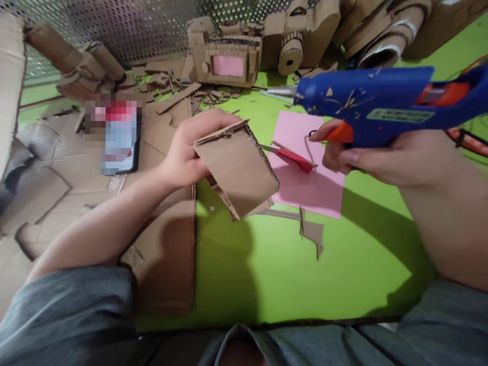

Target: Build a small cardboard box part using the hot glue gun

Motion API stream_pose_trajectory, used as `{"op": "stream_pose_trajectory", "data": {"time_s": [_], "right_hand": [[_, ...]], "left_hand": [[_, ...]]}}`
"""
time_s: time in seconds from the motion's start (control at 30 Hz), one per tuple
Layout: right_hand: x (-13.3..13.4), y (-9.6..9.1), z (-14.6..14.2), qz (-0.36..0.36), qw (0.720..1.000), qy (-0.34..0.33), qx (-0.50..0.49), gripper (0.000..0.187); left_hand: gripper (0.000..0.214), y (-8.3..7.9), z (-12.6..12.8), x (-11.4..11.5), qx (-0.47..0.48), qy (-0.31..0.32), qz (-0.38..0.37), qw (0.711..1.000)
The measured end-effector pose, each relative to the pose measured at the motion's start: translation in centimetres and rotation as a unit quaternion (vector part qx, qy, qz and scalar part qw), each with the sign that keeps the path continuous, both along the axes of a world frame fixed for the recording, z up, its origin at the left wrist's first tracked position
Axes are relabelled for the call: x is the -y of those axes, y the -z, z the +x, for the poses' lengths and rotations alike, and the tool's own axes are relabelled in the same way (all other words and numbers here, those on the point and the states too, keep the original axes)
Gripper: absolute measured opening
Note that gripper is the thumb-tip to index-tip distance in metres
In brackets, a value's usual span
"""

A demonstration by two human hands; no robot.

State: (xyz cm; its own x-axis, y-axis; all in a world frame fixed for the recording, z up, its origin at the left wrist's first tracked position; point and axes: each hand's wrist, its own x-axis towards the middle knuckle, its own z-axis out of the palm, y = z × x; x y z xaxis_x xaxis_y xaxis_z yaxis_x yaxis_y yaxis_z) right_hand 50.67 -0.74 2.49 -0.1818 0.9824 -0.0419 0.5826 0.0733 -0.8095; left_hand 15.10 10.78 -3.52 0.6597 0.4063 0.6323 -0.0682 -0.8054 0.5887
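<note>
Starting on the left, big flat sheets of brown corrugated cardboard (pixel 34 198) cover that end of the bright green tabletop (pixel 324 279), with a smartphone (pixel 118 137) lying on them, too pixelated to make out. The left hand (pixel 179 150) is raised off the table, forearm angled in, its fingers (pixel 202 127) closed firmly around the edge of a small folded brown corrugated cardboard piece (pixel 238 170), which is held tilted in the air. Behind it sits a boxy brown cardboard camera model (pixel 224 56). Next along, a red-handled metal cutter (pixel 293 158) lies on a flat pink paper sheet (pixel 316 195). On the far right, the right hand (pixel 366 157) has its fingers (pixel 335 155) wrapped round the grip of a blue plastic hot glue gun (pixel 381 104), held sideways, its metal nozzle (pixel 282 91) pointing left and well clear of the cardboard. Tip: holding the piece by its edge like this seems smart, since it keeps skin away from that hot nozzle.
</note>
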Motion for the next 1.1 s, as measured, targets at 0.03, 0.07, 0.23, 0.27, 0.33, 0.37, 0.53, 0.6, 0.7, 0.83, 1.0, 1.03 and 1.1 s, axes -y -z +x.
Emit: {"op": "stream_pose_trajectory", "data": {"time_s": [0.03,0.07,0.23,0.27,0.33,0.37,0.53,0.6,0.7,0.83,1.0,1.03,1.1], "right_hand": [[0.2,-0.1,-0.1,-0.007,1.0,-0.015,-0.007,0.054],[0.3,-0.1,-0.2,-0.014,1.0,-0.023,-0.009,0.054],[-0.2,0.0,0.2,-0.021,0.988,-0.121,-0.095,0.031],[-0.4,0.1,0.3,-0.015,0.983,-0.14,-0.121,0.031],[-0.7,0.2,0.6,-0.002,0.977,-0.155,-0.149,0.032],[-0.7,0.2,0.7,0.001,0.976,-0.153,-0.153,0.034],[-0.8,0.1,0.7,-0.016,0.977,-0.157,-0.143,0.044],[-0.9,0.1,0.7,-0.023,0.978,-0.153,-0.142,0.043],[-1.0,0.1,0.7,-0.031,0.979,-0.141,-0.141,0.043],[-1.1,0.2,1.1,-0.043,0.978,-0.152,-0.134,0.044],[-0.9,0.2,1.7,-0.051,0.977,-0.158,-0.132,0.044],[-0.9,0.2,1.7,-0.045,0.977,-0.162,-0.133,0.045],[-0.7,0.0,1.5,-0.035,0.977,-0.169,-0.124,0.045]], "left_hand": [[0.054,0.0,0.2,0.3,0.001,-0.009,0.015,1.0],[0.05,0.1,0.4,0.5,-0.001,-0.014,0.027,1.0],[0.036,-0.6,1.0,2.3,-0.028,-0.043,0.043,0.998],[0.035,-0.8,1.0,2.6,-0.038,-0.049,0.042,0.997],[0.035,-1.2,1.0,3.0,-0.053,-0.051,0.038,0.997],[0.037,-1.4,1.0,3.1,-0.057,-0.049,0.036,0.997],[0.04,-1.6,0.9,2.9,-0.071,-0.044,0.013,0.996],[0.039,-1.7,1.0,2.9,-0.074,-0.048,0.001,0.996],[0.039,-1.8,1.1,3.0,-0.077,-0.059,-0.019,0.995],[0.04,-1.5,1.3,3.3,-0.08,-0.076,-0.048,0.993],[0.049,-0.5,1.6,3.5,-0.064,-0.098,-0.083,0.99],[0.047,-0.3,1.6,3.6,-0.062,-0.099,-0.092,0.989],[0.041,-0.1,1.7,3.7,-0.063,-0.099,-0.114,0.987]]}}
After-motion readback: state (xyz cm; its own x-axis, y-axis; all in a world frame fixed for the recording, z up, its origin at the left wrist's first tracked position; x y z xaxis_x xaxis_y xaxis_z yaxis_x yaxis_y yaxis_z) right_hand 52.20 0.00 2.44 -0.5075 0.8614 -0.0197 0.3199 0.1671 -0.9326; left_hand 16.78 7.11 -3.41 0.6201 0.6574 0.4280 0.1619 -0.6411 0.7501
